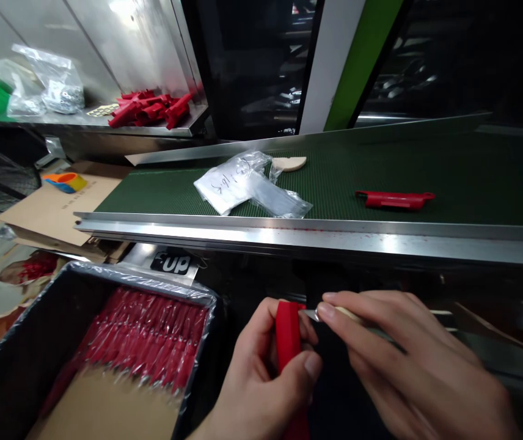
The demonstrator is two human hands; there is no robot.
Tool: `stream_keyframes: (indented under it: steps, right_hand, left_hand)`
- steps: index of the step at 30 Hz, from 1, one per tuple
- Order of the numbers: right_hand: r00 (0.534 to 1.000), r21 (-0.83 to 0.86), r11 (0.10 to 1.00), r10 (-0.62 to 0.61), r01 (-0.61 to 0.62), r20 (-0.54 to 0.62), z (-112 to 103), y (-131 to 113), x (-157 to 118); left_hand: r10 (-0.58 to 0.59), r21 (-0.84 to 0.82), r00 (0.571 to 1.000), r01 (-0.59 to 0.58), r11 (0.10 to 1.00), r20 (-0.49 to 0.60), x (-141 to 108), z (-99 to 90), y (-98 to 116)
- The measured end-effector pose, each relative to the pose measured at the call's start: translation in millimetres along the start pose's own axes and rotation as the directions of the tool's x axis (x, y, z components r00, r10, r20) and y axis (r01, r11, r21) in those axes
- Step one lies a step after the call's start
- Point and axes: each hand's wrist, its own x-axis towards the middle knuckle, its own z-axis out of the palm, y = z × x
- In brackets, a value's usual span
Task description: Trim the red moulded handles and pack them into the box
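Note:
My left hand (270,373) is closed around a long red plastic part (288,336), its thumb pressed along the side. In my right hand (394,354) is a small knife (341,313) with a pale handle, pinched between thumb and fingers. The knife's short blade points left and meets the upper edge of the red part, near a small red tab. Fingers hide part of the handle, and the lower end of the red part runs out of view. A similar red part (394,200) lies on the green conveyor belt (335,183) beyond my hands.
The belt's metal rail (316,235) runs across in front. A marked plastic bag (234,180) and a beige half-round piece (290,163) lie on the belt. At left stands a lined bin (215,305) of wrapped red parts; more red parts (149,109) are heaped on a shelf.

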Motion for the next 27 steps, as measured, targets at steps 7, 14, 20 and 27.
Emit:
stream_keyframes:
  steps: [7,14,20,27]
  right_hand:
    - [0.999,-0.025,0.999,-0.039,0.039,-0.023,5,7,1]
    - [0.989,0.079,0.992,0.104,-0.096,-0.101,-1,9,-1]
    - [0.997,0.129,0.991,0.050,-0.041,-0.067,2,-13,-4]
    - [0.999,0.142,0.990,0.016,-0.011,-0.031,5,-11,-3]
  left_hand:
    - [-0.020,-0.017,0.997,0.022,1.000,0.071,-3,-4.4,-3]
    - [0.099,-0.388,0.944,0.033,0.921,0.316,-5,-8.3,-17]
    - [0.157,-0.542,0.925,0.060,0.838,0.345,2,-9.9,-27]
    - [0.129,-0.549,0.936,0.076,0.832,0.326,2,-6.9,-31]
